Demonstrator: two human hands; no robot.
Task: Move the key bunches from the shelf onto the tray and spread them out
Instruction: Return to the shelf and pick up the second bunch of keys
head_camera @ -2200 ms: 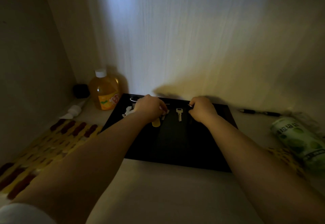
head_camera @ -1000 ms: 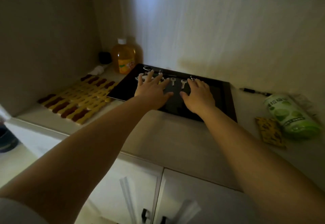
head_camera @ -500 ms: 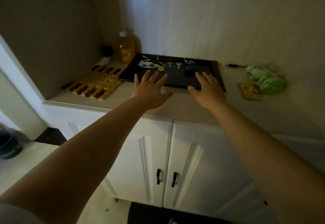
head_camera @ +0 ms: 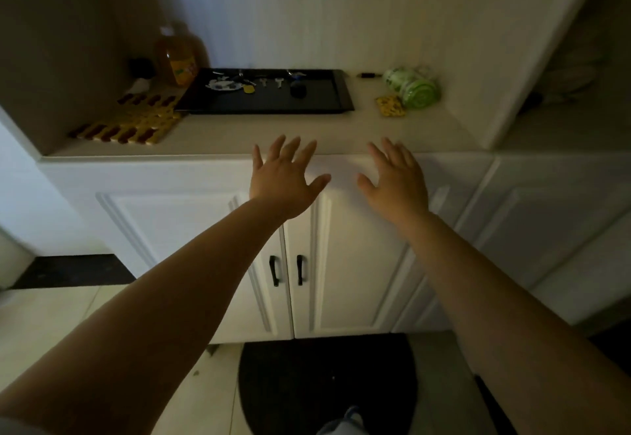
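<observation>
Both hands withdrawn from tray (head_camera: 345,93) since earlier frame. Left hand (head_camera: 283,178), right hand (head_camera: 397,183) spread, empty, before shelf edge. Keys (head_camera: 252,84) well beyond, on tray.

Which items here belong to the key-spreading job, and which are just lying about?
Job:
- black tray
- keys spread along its far side
- left hand and right hand, both open and empty

Lying about:
- orange bottle
- yellow slatted mat
- green roll
- pen
</observation>
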